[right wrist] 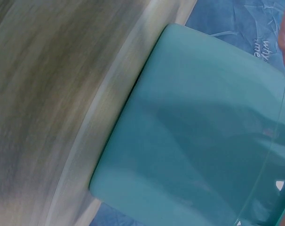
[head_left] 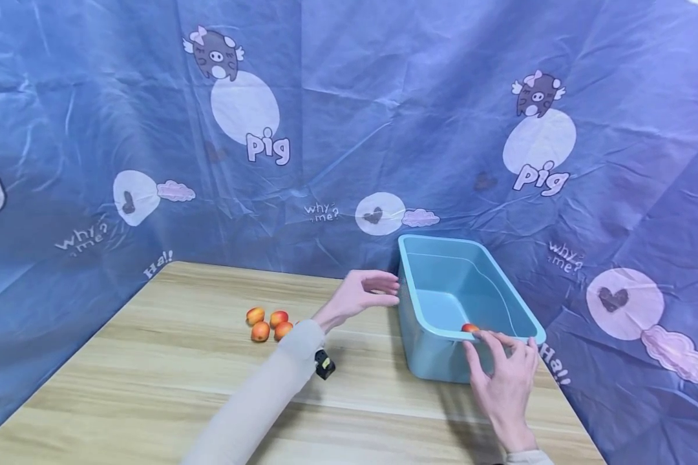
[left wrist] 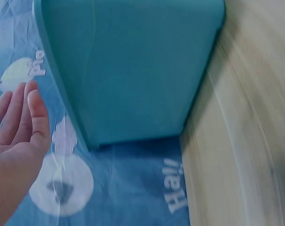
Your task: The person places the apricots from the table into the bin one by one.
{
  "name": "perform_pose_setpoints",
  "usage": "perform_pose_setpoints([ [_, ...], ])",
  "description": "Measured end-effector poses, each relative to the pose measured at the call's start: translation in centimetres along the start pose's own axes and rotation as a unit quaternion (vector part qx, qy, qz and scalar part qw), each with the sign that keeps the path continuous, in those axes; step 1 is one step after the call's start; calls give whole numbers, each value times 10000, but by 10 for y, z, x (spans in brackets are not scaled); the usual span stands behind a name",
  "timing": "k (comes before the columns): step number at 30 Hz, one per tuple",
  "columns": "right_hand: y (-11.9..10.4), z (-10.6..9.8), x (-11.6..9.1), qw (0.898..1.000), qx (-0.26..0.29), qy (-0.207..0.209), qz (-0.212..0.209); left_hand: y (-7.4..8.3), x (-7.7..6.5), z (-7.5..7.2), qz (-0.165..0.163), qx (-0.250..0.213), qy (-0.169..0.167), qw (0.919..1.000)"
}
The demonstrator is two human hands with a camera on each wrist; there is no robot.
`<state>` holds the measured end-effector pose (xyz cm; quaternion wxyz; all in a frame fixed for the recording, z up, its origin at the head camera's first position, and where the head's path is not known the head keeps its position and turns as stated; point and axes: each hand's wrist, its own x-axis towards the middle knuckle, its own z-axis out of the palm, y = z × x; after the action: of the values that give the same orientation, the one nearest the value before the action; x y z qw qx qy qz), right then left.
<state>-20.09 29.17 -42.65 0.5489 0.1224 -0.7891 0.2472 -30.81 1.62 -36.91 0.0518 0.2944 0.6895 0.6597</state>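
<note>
A blue-green plastic bin [head_left: 436, 355] stands upright at the table's right side. My right hand [head_left: 506, 381] grips its near rim, thumb outside the wall and fingers over the top. Just inside that rim shows a small red-orange fruit [head_left: 470, 327], partly hidden by the wall. My left hand [head_left: 360, 297] is beside the bin's left wall, its fingers extended towards it and holding nothing. In the left wrist view, the left hand's fingers [left wrist: 20, 113] look apart from the bin. Several red-and-yellow fruits [head_left: 260, 331] lie left of my left forearm, which partly covers the group.
The wooden table [head_left: 151, 387] has its back edge against a blue printed cloth [head_left: 337, 129], which also hangs along both sides. A black device [head_left: 324, 365] is strapped at my left wrist.
</note>
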Motion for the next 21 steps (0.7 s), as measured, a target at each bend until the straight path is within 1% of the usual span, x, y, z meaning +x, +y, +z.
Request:
perform_pose_setpoints([
  [5, 1, -2, 1, 10000, -35, 2, -15, -3, -17, -26, -127, -98, 141, 9998],
  [10, 1, -3, 1, 10000, -49, -10, -23, -7, -34, -50, -298, 7, 238, 9993],
  [17, 1, -1, 1, 10000, 0, 31, 3, -11, -55, -74, -502, 18, 430, 9978],
  [21, 1, 0, 0, 10000, -11, 32, 19, -12, -64, -86, -545, 23, 590, 9968],
])
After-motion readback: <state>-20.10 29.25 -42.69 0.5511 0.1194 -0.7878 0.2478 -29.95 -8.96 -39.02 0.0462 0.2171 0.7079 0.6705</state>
